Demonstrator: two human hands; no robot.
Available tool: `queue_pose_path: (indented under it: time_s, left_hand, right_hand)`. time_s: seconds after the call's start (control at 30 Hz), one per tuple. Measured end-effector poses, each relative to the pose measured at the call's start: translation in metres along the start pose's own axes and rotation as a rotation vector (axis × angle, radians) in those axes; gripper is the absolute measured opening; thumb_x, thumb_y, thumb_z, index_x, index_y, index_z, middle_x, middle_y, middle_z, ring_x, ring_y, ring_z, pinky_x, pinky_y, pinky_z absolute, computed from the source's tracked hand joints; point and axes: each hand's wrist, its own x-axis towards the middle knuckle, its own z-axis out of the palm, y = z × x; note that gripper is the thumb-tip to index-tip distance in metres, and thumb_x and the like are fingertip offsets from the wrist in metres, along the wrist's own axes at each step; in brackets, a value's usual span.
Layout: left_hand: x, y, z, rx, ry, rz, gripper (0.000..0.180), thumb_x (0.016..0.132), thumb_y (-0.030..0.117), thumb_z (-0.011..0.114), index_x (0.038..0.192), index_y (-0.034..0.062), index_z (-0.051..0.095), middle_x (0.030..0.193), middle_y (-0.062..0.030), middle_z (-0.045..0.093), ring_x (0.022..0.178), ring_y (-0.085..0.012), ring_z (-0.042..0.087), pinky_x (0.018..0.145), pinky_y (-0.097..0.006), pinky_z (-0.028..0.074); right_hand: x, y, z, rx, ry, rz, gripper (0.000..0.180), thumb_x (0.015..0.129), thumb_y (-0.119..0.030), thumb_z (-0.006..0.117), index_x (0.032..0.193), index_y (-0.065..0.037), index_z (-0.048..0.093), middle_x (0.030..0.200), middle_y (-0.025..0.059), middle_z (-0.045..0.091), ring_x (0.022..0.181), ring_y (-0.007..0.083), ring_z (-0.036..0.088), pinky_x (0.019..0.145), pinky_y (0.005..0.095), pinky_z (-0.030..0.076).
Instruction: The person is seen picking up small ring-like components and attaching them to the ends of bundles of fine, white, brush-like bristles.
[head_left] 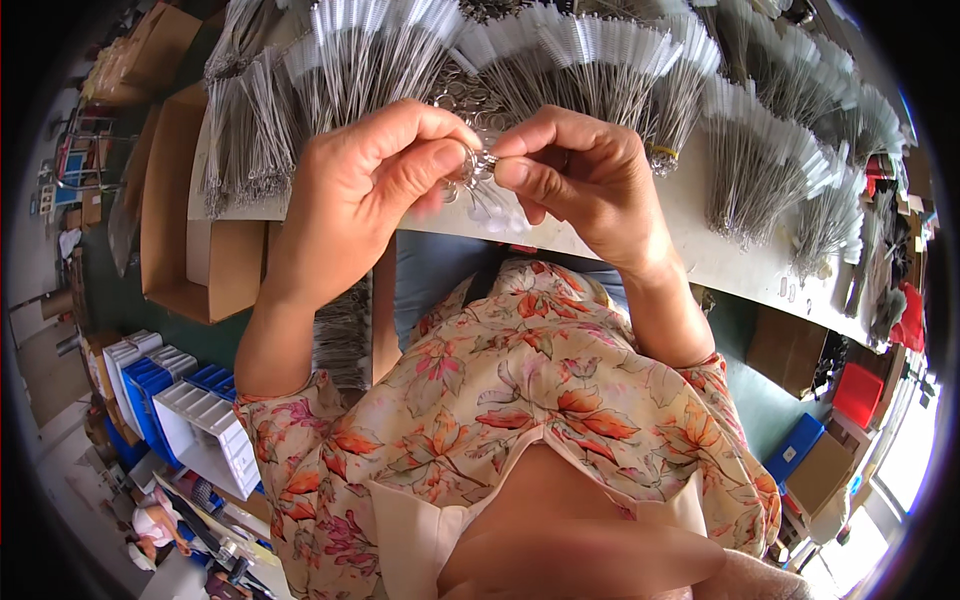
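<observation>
1. Pinched between left hand [365, 190] and right hand [580, 170]: a small silver metal ring with thin wire brushes [478, 165], both grips narrow, thumb against forefinger.
2. Left of the grip: open brown cardboard box [175, 215]; far below it, white and blue plastic crates [185, 405].
3. Above and right of the grip: fanned bundles of white-tipped wire brushes [740, 140] on the white tabletop [690, 235].
4. Ring detail blurred, partly hidden by fingertips; lower brush ends indistinct.
</observation>
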Motion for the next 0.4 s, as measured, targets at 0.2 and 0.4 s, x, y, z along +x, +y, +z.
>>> queue_pose_path:
  time_s: [0.2,0.4]
  left_hand:
    - [-0.012,-0.021,-0.002,-0.545,0.099,0.072,0.020,0.090,0.013,0.048,0.093,-0.0035,0.059,0.096,-0.0151,0.063,0.097,-0.0242,0.058,0.092,-0.038,0.041]
    - [-0.040,-0.029,-0.018,-0.730,0.170,0.045,0.026,0.091,0.017,0.048,0.103,-0.0042,0.057,0.100,-0.0150,0.062,0.098,-0.0254,0.057,0.093,-0.037,0.039]
  right_hand:
    - [0.002,0.020,0.029,-0.036,0.042,-0.190,0.009,0.079,-0.004,0.065,0.087,0.000,0.064,0.077,0.0025,0.060,0.064,0.0068,0.055,0.054,0.0189,0.045]
    - [0.017,0.052,0.064,-0.414,0.186,-0.459,0.011,0.077,0.001,0.066,0.086,-0.005,0.066,0.089,0.0080,0.063,0.076,0.0176,0.060,0.072,0.0284,0.051]
